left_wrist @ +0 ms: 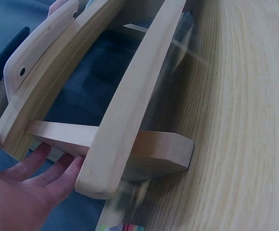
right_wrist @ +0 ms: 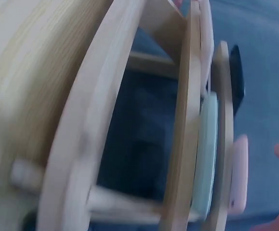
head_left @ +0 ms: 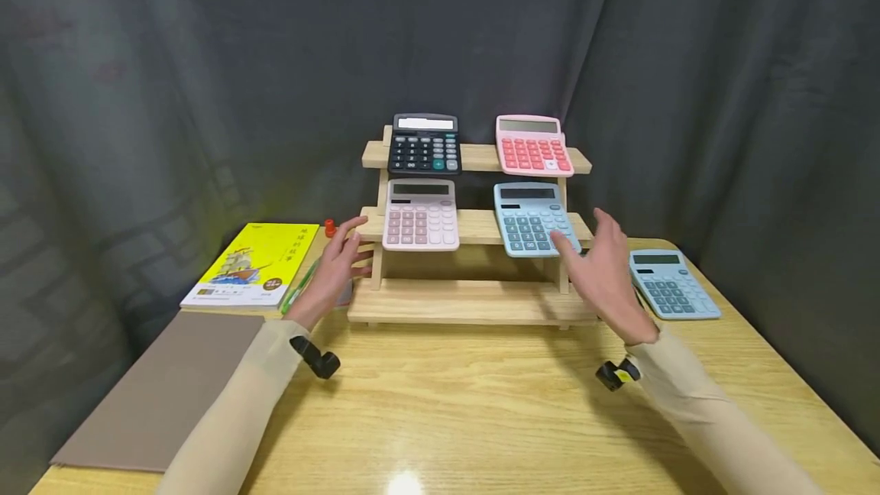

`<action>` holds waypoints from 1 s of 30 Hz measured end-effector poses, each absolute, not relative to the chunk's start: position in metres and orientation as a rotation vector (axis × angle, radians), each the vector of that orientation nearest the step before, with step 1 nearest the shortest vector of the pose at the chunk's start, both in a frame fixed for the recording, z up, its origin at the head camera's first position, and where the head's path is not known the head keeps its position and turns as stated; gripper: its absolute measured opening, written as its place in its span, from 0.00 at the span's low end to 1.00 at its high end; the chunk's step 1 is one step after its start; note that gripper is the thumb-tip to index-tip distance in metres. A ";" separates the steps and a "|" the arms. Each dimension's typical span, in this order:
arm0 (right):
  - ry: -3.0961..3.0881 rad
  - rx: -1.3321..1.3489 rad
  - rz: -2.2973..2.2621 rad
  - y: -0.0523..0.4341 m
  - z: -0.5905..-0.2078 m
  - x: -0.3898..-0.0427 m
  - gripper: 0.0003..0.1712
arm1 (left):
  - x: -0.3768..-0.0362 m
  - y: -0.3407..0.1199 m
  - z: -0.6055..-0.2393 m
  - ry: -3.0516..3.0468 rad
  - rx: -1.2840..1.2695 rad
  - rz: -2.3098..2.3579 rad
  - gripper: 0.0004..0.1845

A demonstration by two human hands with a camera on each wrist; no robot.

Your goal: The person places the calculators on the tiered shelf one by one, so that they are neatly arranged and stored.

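A three-tier wooden rack (head_left: 474, 312) stands on the table with calculators on its upper two tiers. A black calculator (head_left: 425, 145) and a pink calculator (head_left: 534, 146) lean on the top tier. Below them are a pale pink-and-white calculator (head_left: 421, 216) and a light blue calculator (head_left: 536, 221). My left hand (head_left: 337, 270) is at the rack's left side, its fingers against or very near the side post (left_wrist: 67, 135). My right hand (head_left: 605, 277) is by the right side, fingers spread. Its thumb overlaps the blue calculator in the head view; the right wrist view shows a gap.
Another light blue calculator (head_left: 674, 285) lies on the table at right. On the left are a yellow book (head_left: 254, 262), a brown board (head_left: 161, 384), a green pen (head_left: 300, 287) and a small red object (head_left: 330, 228). A dark curtain (head_left: 440, 37) hangs behind.
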State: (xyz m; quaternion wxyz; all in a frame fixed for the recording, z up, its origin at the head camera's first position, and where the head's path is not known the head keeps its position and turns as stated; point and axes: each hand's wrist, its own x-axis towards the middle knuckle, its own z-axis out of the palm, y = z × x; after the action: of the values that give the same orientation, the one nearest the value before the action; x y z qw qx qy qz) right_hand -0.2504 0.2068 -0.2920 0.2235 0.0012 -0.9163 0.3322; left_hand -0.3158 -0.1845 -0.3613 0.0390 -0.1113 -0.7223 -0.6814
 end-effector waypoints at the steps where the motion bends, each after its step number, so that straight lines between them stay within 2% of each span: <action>1: -2.494 0.001 0.946 0.215 -0.293 -0.247 0.50 | -0.316 -0.184 -0.360 -2.220 -0.339 -2.080 0.25; 4: -2.446 -0.036 0.971 0.239 -0.301 -0.240 0.43 | -0.316 -0.184 -0.358 -2.224 -0.336 -2.070 0.25; 8: -2.513 -0.100 0.939 0.272 -0.320 -0.236 0.43 | -0.316 -0.185 -0.357 -2.225 -0.336 -2.069 0.25; 13: -2.714 -0.140 0.885 0.304 -0.347 -0.237 0.51 | -0.317 -0.186 -0.358 -2.224 -0.330 -2.066 0.25; 16: -2.843 -0.144 0.877 0.314 -0.362 -0.238 0.61 | -0.317 -0.186 -0.358 -2.218 -0.327 -2.077 0.25; 19: -2.892 -0.105 0.892 0.317 -0.373 -0.240 0.64 | -0.317 -0.186 -0.359 -2.215 -0.330 -2.083 0.25; 25: -2.857 0.005 0.841 0.317 -0.383 -0.252 0.58 | -0.315 -0.185 -0.359 -2.219 -0.327 -2.077 0.25; 30: -2.892 -0.005 0.736 0.314 -0.386 -0.264 0.56 | -0.315 -0.184 -0.360 -2.216 -0.328 -2.097 0.25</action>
State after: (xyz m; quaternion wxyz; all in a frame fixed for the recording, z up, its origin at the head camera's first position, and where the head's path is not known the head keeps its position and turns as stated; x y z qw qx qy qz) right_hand -0.2636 0.3145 -0.3858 0.0785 -0.0018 -0.9661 0.2458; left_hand -0.3148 -0.1839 -0.3598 0.0364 -0.1069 -0.7217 -0.6829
